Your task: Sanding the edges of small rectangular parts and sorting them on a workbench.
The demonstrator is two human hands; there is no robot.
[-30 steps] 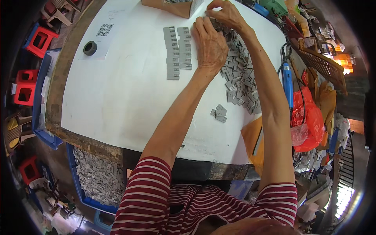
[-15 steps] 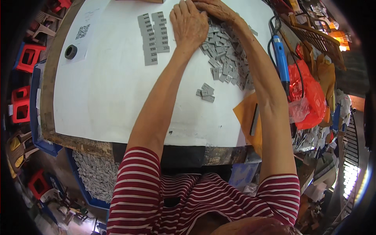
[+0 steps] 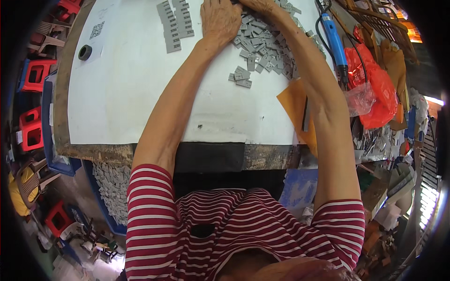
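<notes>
We saw the left hand (image 3: 220,19) resting palm down on the heap of grey pieces (image 3: 262,40) at the far side of the white table (image 3: 122,93); whether it gripped any, we couldn't tell. The right hand (image 3: 260,4), beside it on the heap, ran past the frame's edge, its grip hidden. Stacked grey strips (image 3: 175,23) lay left of the heap.

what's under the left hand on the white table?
The left hand rests on the edge of the loose pile of grey plastic parts on the white table. Whatever the palm covers is hidden.
</notes>
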